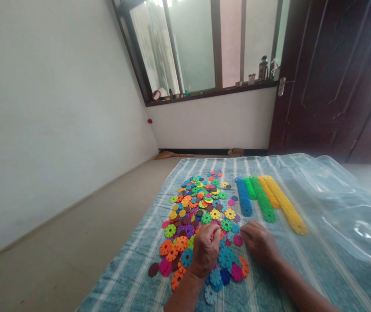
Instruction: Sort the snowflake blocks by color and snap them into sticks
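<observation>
Head view: the left hand (pixel 206 250) curls over the loose disc pile (pixel 198 212) on the striped cloth (pixel 302 260), fingertips pinched together. The right hand (pixel 259 243) lies knuckles-up beside a pink disc (pixel 238 239), its grasp hidden. A careless sweep could knock discs into the sorted rows (pixel 263 199).

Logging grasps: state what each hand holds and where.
Left hand curls over the discs; any hold is hidden. Right hand shows nothing held.
</observation>
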Available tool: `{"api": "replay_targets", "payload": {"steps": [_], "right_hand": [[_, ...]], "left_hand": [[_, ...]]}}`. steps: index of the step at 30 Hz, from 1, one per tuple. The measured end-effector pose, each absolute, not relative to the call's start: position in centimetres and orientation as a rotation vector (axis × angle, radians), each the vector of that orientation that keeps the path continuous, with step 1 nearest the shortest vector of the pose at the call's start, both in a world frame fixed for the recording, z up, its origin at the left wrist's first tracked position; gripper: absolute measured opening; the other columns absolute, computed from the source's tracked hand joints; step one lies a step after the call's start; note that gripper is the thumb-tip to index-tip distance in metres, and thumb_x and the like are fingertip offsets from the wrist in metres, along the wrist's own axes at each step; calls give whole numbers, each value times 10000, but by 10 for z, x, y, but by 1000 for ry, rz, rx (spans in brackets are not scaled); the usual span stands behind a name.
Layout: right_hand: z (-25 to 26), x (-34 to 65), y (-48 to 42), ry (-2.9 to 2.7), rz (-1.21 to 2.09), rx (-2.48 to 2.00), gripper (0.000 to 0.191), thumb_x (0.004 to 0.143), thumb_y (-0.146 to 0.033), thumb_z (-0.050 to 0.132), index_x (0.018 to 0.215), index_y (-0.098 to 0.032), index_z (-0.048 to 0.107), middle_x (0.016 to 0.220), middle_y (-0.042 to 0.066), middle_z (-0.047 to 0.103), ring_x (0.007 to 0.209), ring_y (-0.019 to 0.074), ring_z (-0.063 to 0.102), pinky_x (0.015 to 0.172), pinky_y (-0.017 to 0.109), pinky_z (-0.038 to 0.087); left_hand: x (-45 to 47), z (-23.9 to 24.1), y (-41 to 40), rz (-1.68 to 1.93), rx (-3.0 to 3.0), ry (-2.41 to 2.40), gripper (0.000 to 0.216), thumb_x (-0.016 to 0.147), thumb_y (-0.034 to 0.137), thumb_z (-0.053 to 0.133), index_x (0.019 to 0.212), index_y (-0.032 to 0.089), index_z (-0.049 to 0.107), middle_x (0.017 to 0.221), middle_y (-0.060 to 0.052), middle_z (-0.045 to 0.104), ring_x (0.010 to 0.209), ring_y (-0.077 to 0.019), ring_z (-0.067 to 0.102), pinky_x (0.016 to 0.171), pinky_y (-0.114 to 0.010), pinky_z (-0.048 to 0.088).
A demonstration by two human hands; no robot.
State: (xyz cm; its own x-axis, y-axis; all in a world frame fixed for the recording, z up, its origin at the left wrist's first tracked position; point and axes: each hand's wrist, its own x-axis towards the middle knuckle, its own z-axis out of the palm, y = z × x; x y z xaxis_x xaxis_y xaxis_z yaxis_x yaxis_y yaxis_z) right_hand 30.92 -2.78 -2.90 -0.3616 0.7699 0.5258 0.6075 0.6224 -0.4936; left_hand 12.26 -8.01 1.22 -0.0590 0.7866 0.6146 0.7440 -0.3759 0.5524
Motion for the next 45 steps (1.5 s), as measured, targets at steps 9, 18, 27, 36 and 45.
{"api": "replay_targets", "payload": {"steps": [9, 18, 27, 36, 45], "right_hand": [[-32, 309, -26, -2108, 278, -1085, 222, 881, -164, 470, 725, -192, 625, 765, 28, 597, 765, 163, 527, 694, 268, 357], [-27, 309, -27, -2099, 258, -1091, 229, 881, -173, 486, 679, -191, 592, 712, 14, 566, 740, 155, 516, 679, 260, 345], [-27, 310, -26, -2090, 268, -1086, 229, 879, -166, 482, 690, -194, 607, 731, 17, 578, 752, 154, 515, 685, 258, 348], [-22, 310, -26, -2093, 266, -1085, 230, 871, -154, 486, 685, -196, 616, 738, 26, 590, 758, 159, 517, 687, 256, 357], [-29, 312, -26, -2102, 281, -1084, 222, 876, -181, 482, 710, -203, 628, 754, 23, 603, 763, 158, 532, 690, 260, 356]], "left_hand": [[124, 15, -82, 1404, 2111, 1749, 233, 881, 203, 455, 758, 164, 649, 682, -27, 629, 656, -130, 591, 622, -227, 464], [123, 12, -81, 1402, 2122, 1745, 212, 878, 195, 468, 773, 165, 650, 708, -29, 642, 681, -130, 600, 641, -226, 476], [117, 5, -77, 1470, 2218, 1767, 167, 866, 185, 492, 807, 164, 647, 796, -54, 681, 779, -160, 638, 713, -269, 531], [116, 3, -73, 1563, 2291, 1780, 127, 837, 140, 526, 843, 166, 650, 892, -72, 696, 867, -177, 652, 800, -309, 556], [116, 3, -75, 1541, 2308, 1845, 134, 816, 118, 530, 846, 170, 650, 924, -77, 697, 902, -187, 651, 822, -333, 565]]}}
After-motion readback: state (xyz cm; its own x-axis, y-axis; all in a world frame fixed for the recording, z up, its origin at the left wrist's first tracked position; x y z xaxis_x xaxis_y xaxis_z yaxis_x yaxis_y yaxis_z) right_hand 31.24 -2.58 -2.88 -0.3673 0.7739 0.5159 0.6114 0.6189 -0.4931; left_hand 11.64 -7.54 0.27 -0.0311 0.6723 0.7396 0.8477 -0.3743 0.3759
